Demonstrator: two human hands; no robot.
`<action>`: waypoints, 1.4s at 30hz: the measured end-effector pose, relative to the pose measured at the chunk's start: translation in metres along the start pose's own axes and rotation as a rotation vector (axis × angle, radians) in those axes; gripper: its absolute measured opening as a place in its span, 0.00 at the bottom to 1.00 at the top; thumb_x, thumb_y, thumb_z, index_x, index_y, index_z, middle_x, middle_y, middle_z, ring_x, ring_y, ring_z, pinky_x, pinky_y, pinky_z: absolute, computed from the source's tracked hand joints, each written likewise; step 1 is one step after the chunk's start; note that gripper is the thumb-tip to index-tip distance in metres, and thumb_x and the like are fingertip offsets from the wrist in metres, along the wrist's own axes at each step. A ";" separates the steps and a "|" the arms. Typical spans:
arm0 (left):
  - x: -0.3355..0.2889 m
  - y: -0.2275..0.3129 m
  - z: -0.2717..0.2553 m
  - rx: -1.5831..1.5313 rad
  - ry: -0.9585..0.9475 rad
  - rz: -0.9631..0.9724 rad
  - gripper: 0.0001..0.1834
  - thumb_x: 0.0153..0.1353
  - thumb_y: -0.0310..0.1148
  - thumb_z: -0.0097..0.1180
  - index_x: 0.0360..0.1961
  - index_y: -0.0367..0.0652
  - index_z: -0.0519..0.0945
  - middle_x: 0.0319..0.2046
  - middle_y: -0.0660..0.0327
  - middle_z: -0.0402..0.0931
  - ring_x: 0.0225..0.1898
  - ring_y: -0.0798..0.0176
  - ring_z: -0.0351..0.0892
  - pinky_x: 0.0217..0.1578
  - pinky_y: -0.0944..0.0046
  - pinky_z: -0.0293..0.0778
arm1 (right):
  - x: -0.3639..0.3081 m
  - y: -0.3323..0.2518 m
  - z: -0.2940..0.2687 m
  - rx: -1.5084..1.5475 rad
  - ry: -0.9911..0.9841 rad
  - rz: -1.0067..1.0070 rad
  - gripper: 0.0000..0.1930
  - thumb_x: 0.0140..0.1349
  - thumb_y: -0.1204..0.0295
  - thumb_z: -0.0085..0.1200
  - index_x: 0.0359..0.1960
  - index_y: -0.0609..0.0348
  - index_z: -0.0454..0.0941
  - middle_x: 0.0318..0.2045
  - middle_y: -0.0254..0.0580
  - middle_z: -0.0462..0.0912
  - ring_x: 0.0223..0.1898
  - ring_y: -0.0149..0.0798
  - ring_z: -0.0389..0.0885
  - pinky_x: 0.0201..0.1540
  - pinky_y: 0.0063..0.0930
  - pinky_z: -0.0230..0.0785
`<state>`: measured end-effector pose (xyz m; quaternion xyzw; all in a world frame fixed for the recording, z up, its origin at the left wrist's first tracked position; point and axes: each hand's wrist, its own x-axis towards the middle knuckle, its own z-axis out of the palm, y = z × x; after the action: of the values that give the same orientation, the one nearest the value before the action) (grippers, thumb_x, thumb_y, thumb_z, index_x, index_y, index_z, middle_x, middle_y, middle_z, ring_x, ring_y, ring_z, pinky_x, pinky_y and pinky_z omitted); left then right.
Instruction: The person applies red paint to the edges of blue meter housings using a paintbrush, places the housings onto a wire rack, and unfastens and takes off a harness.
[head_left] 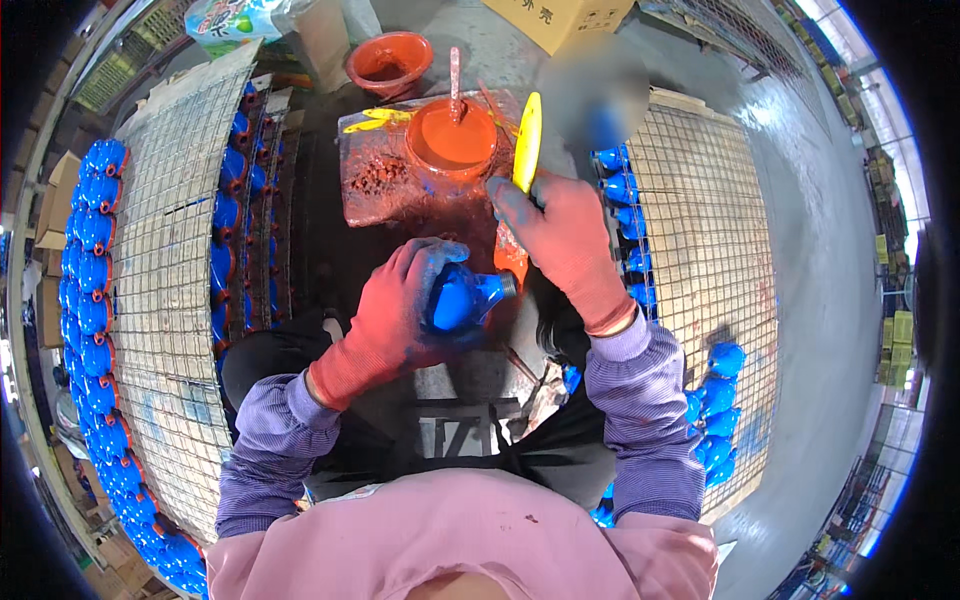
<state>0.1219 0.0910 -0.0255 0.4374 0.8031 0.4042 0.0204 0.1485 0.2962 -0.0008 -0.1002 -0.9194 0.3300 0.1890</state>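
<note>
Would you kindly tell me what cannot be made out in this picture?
All in the head view:
Part of the glossy blue rounded piece with a dark neck: covered by the left hand.
Middle of the flat yellow-handled brush: covered by the right hand.
Floor of the round red bowl: under orange-red paint.
Brown cardboard box: cut off by the top edge.
</note>
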 end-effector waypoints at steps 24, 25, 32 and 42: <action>-0.002 -0.023 -0.017 -1.364 -0.011 -0.591 0.20 0.65 0.37 0.53 0.55 0.40 0.72 0.50 0.59 0.73 0.49 0.60 0.77 0.52 0.60 0.73 | -0.021 -0.035 -0.004 0.745 0.159 -0.076 0.11 0.61 0.82 0.49 0.45 0.61 0.75 0.42 0.44 0.81 0.35 0.32 0.80 0.34 0.24 0.76; -0.009 -0.027 -0.013 -1.351 -0.012 -0.580 0.20 0.65 0.37 0.53 0.55 0.40 0.72 0.50 0.59 0.73 0.49 0.60 0.77 0.52 0.60 0.73 | -0.020 -0.038 -0.002 1.039 0.117 0.081 0.11 0.61 0.82 0.49 0.45 0.62 0.75 0.42 0.44 0.81 0.34 0.32 0.80 0.32 0.24 0.76; -0.010 -0.021 -0.010 -2.084 -0.183 -0.650 0.38 0.60 0.62 0.44 0.58 0.38 0.70 0.57 0.39 0.69 0.57 0.38 0.71 0.58 0.39 0.67 | -0.013 -0.026 0.004 1.314 0.039 0.184 0.20 0.65 0.66 0.50 0.53 0.69 0.71 0.42 0.50 0.80 0.32 0.35 0.81 0.30 0.25 0.77; -0.010 -0.006 -0.019 -2.254 -0.456 -0.620 0.38 0.55 0.57 0.54 0.57 0.37 0.70 0.52 0.38 0.71 0.51 0.39 0.76 0.51 0.42 0.74 | -0.014 -0.020 -0.001 1.550 -0.044 0.049 0.19 0.65 0.67 0.48 0.52 0.68 0.70 0.43 0.54 0.80 0.36 0.40 0.83 0.26 0.27 0.78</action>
<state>0.1163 0.0704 -0.0199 0.0220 0.0448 0.7729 0.6326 0.1607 0.2767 0.0091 0.0468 -0.4271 0.8850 0.1793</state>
